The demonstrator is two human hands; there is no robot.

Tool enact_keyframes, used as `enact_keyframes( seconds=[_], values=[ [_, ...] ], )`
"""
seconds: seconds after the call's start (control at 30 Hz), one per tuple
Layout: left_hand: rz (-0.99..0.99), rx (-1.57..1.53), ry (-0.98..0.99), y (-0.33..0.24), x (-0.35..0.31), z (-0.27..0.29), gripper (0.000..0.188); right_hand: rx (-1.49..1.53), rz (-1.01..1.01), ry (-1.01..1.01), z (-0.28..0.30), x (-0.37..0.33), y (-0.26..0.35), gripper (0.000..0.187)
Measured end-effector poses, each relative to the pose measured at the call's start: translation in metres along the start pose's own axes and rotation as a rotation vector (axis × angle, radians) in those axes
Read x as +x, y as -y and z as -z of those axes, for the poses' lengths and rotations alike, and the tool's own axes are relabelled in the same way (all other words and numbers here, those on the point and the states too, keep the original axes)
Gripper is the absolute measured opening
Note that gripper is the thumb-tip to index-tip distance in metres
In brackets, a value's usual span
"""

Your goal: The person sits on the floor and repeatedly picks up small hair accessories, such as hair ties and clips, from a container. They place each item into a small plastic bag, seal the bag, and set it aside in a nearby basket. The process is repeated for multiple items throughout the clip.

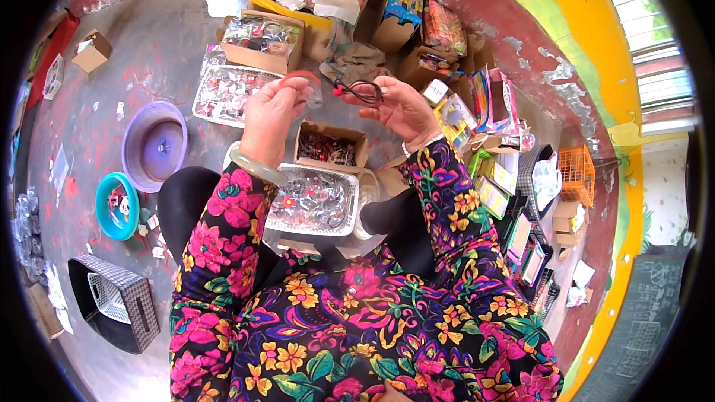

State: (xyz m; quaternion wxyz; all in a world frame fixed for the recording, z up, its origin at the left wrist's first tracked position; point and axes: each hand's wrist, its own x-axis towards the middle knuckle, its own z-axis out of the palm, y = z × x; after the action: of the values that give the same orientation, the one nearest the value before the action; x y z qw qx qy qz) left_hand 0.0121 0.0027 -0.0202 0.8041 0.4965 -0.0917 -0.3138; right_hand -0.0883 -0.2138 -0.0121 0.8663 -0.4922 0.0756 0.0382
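Your left hand (272,115) is raised above your lap, fingers curled closed around a small clear packet with a red piece (304,78) showing at the top edge. A pale green bangle (255,166) sits on that wrist. Your right hand (402,110) is turned palm up and mostly open, with a black elastic cord (366,91) lying loosely across the fingers; its red bead (339,91) points toward the left hand. The two hands are close but not touching.

This looks like the packing step: the cord appears ready to go into the packet. If so, the next move calls for a steady mouth on the packet, opened by the left fingers, and a clean pinch on the cord near the bead so the loop does not snag.

Just below your hands is a small cardboard box (331,149) of dark and red pieces, and nearer you a white basket (316,201) of clear packets rests on your knees. Further off, a white tray (227,93) and more boxes sit on the floor, with a purple bowl (153,147) to your left.
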Motion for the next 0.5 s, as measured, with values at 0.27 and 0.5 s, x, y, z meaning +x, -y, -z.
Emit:
enact_keyframes(
  seconds=[0.27,0.5],
  values=[
    [0.093,0.125,0.193,-0.007,-0.004,-0.016,0.022,0.186,0.222,0.142,-0.023,0.0,0.017,0.018],
    [0.252,-0.23,0.516,-0.011,-0.012,-0.028,0.025,0.305,0.278,0.175,-0.025,0.001,0.009,0.02]
  ],
)
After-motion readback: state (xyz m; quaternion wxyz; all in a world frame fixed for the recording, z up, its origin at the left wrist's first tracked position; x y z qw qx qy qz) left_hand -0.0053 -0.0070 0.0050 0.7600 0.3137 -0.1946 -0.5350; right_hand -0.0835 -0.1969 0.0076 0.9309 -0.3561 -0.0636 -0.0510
